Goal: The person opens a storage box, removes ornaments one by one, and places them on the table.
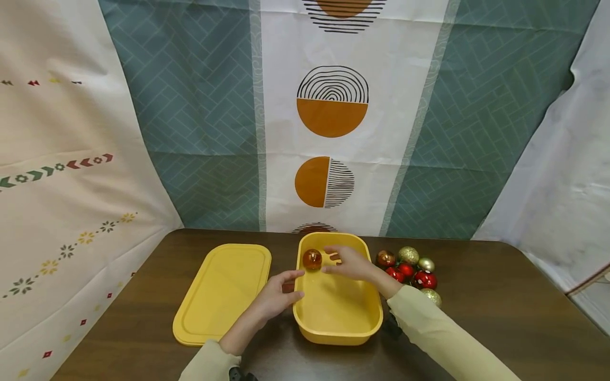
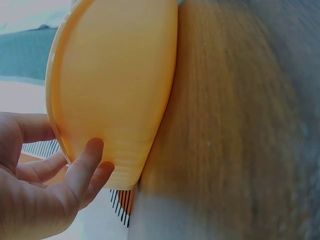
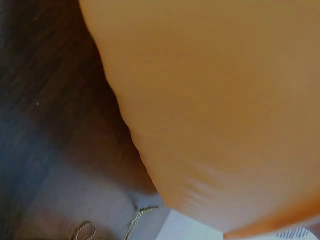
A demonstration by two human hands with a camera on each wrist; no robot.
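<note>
A copper-coloured Christmas ball sits at the far left of a yellow plastic container. My right hand reaches inside over the container's right wall, fingers spread, thumb and fingertips close to the ball's right side. My left hand holds the container's left rim; in the left wrist view a thumb and finger meet the rim while other fingers lie along the outer wall. The container's outer wall fills most of the right wrist view, and the right hand is almost wholly hidden there.
Several red, gold and copper Christmas balls lie clustered right of the container, beside the right forearm. Gold cord loops show low in the right wrist view. A flat yellow lid lies on the wooden table at left. Patterned cloth hangs behind.
</note>
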